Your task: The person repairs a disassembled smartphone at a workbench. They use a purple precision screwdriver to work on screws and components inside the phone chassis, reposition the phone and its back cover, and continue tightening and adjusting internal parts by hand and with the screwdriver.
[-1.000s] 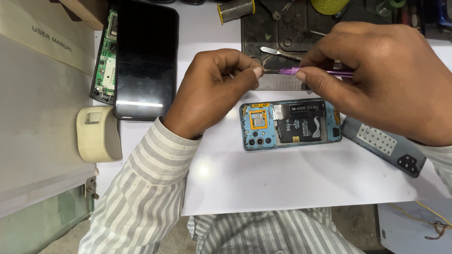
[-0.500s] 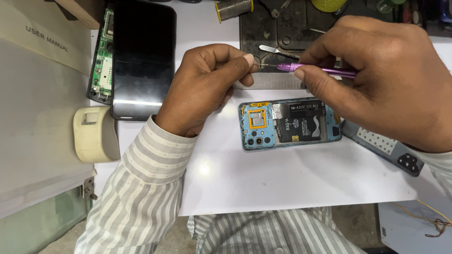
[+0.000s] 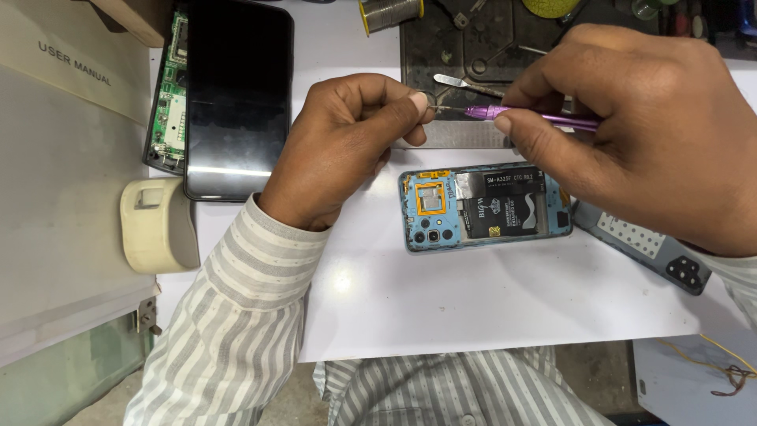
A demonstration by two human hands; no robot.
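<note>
My right hand (image 3: 646, 134) grips a slim purple screwdriver (image 3: 536, 118) held level above the table, tip pointing left. My left hand (image 3: 347, 146) has its thumb and forefinger pinched at that tip; whatever small part sits between the fingers is too tiny to make out. Below both hands lies an opened blue phone (image 3: 485, 207), back cover off, showing a black battery, a gold coil and camera lenses. The phone's grey back cover (image 3: 658, 254) lies to its right, partly under my right wrist.
A dark phone screen assembly (image 3: 236, 95) with a green circuit board lies at the upper left. A cream tape dispenser (image 3: 156, 225) sits at the left table edge. A dark work mat (image 3: 465, 47) holds metal tweezers (image 3: 465, 83) and a solder spool (image 3: 390, 13). A booklet (image 3: 63, 158) covers the far left.
Both hands have shifted only slightly; the left fingers stay pinched at the screwdriver tip. The phone has not moved.
</note>
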